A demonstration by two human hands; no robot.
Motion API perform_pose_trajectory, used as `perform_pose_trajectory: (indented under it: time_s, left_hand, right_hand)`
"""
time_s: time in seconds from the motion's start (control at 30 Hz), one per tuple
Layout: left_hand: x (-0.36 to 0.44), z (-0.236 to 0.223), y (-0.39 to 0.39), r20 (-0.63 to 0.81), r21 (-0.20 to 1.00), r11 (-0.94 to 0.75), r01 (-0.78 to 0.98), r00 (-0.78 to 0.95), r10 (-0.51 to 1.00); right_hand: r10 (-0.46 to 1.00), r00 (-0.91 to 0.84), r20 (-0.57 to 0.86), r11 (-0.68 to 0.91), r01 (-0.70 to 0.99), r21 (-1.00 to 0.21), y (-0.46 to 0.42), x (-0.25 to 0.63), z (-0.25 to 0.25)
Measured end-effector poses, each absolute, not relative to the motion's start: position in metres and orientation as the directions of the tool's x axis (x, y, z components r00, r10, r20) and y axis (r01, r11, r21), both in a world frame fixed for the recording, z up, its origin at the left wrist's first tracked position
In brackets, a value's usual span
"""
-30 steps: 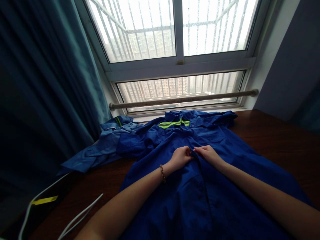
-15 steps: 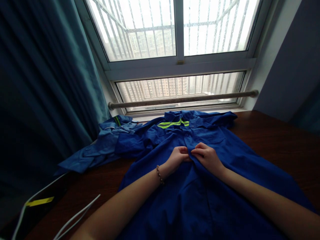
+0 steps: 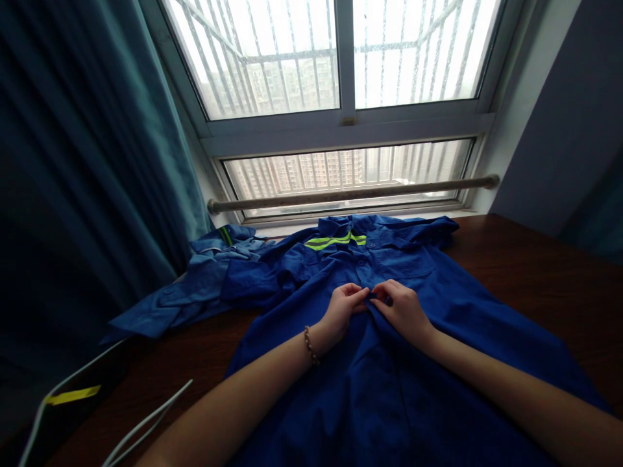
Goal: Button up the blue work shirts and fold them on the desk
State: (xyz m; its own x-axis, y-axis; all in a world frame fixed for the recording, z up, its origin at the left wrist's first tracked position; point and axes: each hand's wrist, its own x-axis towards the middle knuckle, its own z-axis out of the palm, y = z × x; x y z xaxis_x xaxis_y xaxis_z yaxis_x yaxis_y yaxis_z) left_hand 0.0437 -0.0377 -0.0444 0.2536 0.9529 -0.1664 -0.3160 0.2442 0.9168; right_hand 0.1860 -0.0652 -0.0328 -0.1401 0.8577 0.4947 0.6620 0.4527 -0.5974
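A blue work shirt [image 3: 389, 389] with a yellow-green reflective stripe [image 3: 331, 241] near the collar lies spread on a dark wooden table [image 3: 535, 272]. My left hand [image 3: 343, 306], with a bead bracelet on its wrist, and my right hand [image 3: 402, 308] meet at the shirt's front placket, below the collar. Both hands pinch the fabric edges there, fingertips almost touching. Any button between the fingers is too small to make out.
A second blue garment [image 3: 195, 285] lies crumpled at the left by a teal curtain [image 3: 87, 162]. Behind the table are a window and a rail [image 3: 350, 192]. White cables [image 3: 146, 425] and a dark object with a yellow tag [image 3: 73, 394] sit at bottom left.
Both hands have shifted slightly up the placket toward the collar and stay pinched on the fabric. The view has drifted a little.
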Motion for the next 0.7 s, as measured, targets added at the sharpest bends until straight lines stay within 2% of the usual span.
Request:
perform_pose_trajectory:
  time_s: [0.37,0.57,0.7]
  left_hand:
    - [0.044,-0.039,-0.037,-0.241,0.851,0.324,-0.414,0.239,0.940]
    - [0.044,-0.041,-0.037,-0.237,0.836,0.320,-0.445,0.233,0.943]
    - [0.045,-0.040,-0.038,-0.240,0.828,0.308,-0.469,0.200,0.950]
  right_hand:
    - [0.931,-0.032,0.364,0.338,0.456,-0.823,-0.065,0.186,-0.029]
    - [0.967,-0.028,0.254,0.252,0.271,-0.929,-0.058,0.188,-0.035]
    - [0.992,-0.069,0.109,0.113,0.049,-0.992,-0.052,0.190,-0.040]
